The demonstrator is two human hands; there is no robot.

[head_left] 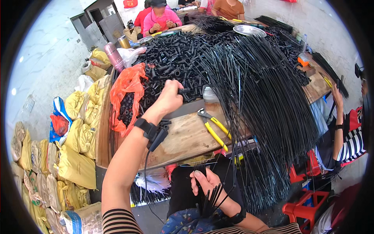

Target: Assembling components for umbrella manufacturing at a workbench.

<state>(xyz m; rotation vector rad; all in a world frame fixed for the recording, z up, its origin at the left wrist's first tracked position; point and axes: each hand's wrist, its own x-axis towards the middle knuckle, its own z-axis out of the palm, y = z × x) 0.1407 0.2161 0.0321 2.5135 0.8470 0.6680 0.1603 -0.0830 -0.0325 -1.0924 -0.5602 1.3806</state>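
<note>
My left hand (170, 97) is over the near edge of a wide heap of short black tubular pieces (167, 54). Its fingers are curled, and a black tubular piece (184, 91) sticks out on their right. Low in front of my lap, my right hand (207, 183) is closed round a bundle of thin black rods (210, 199); their ends fan out below the thumb and stand up above it. Yellow-handled pliers (213, 129) lie on the wooden tabletop (183, 140) between my hands. A small clear container (209, 94) stands beside the heap.
Long black rods (269, 89) drape over the table's right side. An orange plastic bag (126, 93) and a pink flask (113, 56) are at left. Yellow sacks (78, 167) line the left wall. A red stool (306, 208) stands at right. Other people sit round the table.
</note>
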